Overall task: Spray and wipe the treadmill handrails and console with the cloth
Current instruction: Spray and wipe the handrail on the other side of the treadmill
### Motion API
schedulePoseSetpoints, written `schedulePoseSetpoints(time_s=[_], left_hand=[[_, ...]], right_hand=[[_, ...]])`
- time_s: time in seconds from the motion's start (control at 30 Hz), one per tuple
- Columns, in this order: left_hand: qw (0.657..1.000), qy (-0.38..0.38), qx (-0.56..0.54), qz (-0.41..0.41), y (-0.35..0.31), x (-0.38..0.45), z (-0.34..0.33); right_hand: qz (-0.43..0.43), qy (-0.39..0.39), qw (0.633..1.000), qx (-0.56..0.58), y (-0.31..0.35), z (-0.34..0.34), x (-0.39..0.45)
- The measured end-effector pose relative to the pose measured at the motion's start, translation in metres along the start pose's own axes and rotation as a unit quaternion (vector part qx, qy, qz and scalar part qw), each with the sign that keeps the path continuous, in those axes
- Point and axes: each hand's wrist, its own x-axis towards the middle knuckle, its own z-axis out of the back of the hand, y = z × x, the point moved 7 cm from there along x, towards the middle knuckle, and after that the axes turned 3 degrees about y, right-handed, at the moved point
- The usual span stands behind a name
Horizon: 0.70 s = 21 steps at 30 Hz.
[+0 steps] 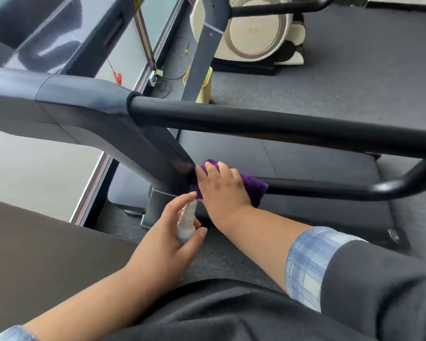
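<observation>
We look down at a purple cloth (253, 187), just below the middle of the view. It is pressed against the lower black handrail (330, 190) of a treadmill, right where that bar meets the slanted gray upright post (158, 143). Our right hand (221, 185) lies flat on top of the cloth, its fingers (210, 168) spread and curled lightly over the fabric, pointing toward 11 o'clock; the cloth shows above the fingertips and at 3 o'clock of the hand.

Just at 7 o'clock of that hand, our left hand (167, 239) is wrapped around a small pale spray bottle (186, 225). The fingers are closed about the bottle's body, with one fingertip resting on its top, and the bottle tips toward the cloth, nearly touching it.

Above both hands, a thicker black upper handrail (268, 124) crosses the view from 9 o'clock to 3 o'clock, joining a gray padded arm (59, 94) on the left. At the right edge the two rails curve into each other. Behind the lower rail lies the dark treadmill deck (305, 158).

Both forearms are bare, with blue plaid cuffs (310, 262) rolled back over dark sleeves. Toward 12 o'clock, on gray carpet (367, 70), stands a cream exercise machine (251, 30). Toward 10 o'clock is a glass window (123, 55).
</observation>
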Motion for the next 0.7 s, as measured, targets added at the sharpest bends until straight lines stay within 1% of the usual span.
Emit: schedulePoseSetpoints(time_s=[0.13,0.23,0.43,0.57,0.7], left_hand=[[1.000,0.007,-0.013,0.004,-0.004,0.002,-0.008],[0.999,0.017,-0.032,-0.005,-0.011,0.009,-0.022],[0.998,0.054,-0.028,-0.031,-0.038,0.023,-0.053],[0.996,0.074,-0.026,-0.039,-0.053,0.034,-0.076],[0.996,0.079,-0.024,-0.043,-0.072,0.040,-0.100]], right_hand=[[0.053,0.014,0.998,-0.027,-0.009,-0.001,-0.008],[0.061,0.021,0.997,-0.031,-0.026,-0.004,-0.022],[0.022,0.025,0.999,-0.010,-0.087,-0.005,-0.060],[-0.023,0.024,0.999,0.011,-0.132,-0.003,-0.086],[-0.062,0.035,0.997,0.009,-0.179,-0.002,-0.115]])
